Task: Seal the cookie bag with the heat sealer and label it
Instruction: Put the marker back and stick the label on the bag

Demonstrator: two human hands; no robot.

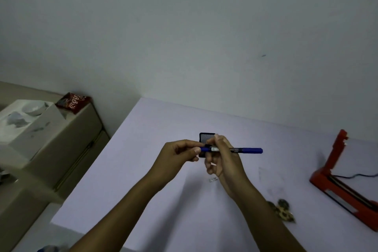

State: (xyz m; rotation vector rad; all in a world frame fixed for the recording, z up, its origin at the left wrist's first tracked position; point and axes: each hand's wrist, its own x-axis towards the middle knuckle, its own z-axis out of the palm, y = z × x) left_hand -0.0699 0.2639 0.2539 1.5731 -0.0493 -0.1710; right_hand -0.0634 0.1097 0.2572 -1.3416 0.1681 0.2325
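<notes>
Hands work a blue marker (235,150) held level above the pale table (143,159), in front of a black mesh pen holder (205,137).

The left hand (176,156) pinches the marker's left end, probably the cap, while the right hand (222,157) curls round the barrel. A straight pull apart, barrel steady, should uncap it cleanly. The red heat sealer (335,180) stands open at the far right. The cookie bag (283,210) lies near the right forearm, cookies visible through clear film, with faint small print further in, too small to read. A red snack packet (72,102) on a box at left bears white lettering, also illegible.
</notes>
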